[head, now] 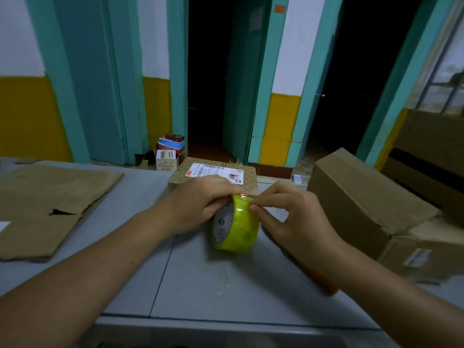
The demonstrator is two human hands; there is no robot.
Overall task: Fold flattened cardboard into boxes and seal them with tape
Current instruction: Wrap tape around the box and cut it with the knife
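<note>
A roll of yellow-green tape [238, 227] stands on edge above the grey table [190, 285]. My left hand [200, 204] grips the roll from the left, fingers curled over its top. My right hand [288, 214] pinches at the tape's surface near the top of the roll with thumb and fingertips. A small patterned box with a white shipping label [216, 174] sits just behind the hands. Flattened brown cardboard [47, 207] lies on the table's left side.
A large folded cardboard box [364, 204] lies on the right of the table, with more cardboard [426, 151] behind it. An orange object [319, 275] lies partly hidden under my right forearm. Small boxes and containers [168, 151] sit on the floor by the dark doorway.
</note>
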